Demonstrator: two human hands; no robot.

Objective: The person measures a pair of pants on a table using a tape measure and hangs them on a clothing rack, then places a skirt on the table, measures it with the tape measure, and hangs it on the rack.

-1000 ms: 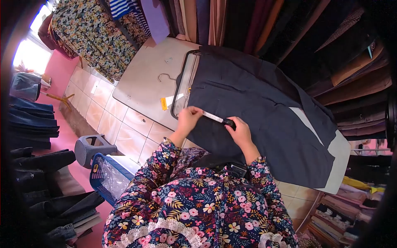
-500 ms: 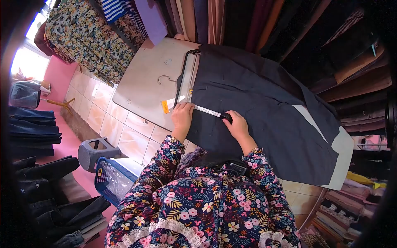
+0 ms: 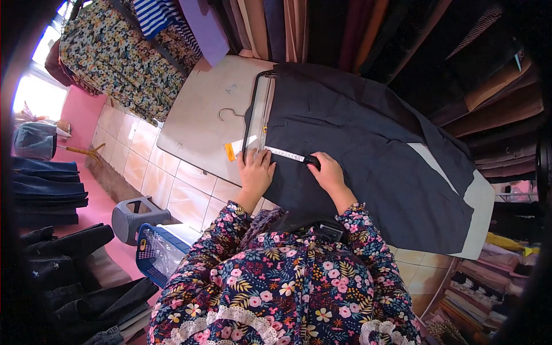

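Left hand [image 3: 256,171]: lies palm down at the hanger end of the dark garment [image 3: 368,155], fingers slightly spread over the end of the white tape strip [image 3: 286,154]; whether the thumb also pinches the strip cannot be told.
Right hand [image 3: 329,172]: thumb and fingers close round the black case [image 3: 312,160].
Tape strip: spans the gap between the hands, on or just above the cloth, nearer the tabletop's [image 3: 201,109] near edge than its far edge.
Slip risk: light pressure at the left fingertips could probably free the strip's end; a pull on the case would cause it.
Cloth risk: creases under the strip could tilt it, and dragging might shift the garment.
Edges: hanging clothes [image 3: 287,29] crowd the far edge; the garment reaches close to the near right corner.
Open room: bare tabletop beyond the hanger [image 3: 251,109], toward the left edge.
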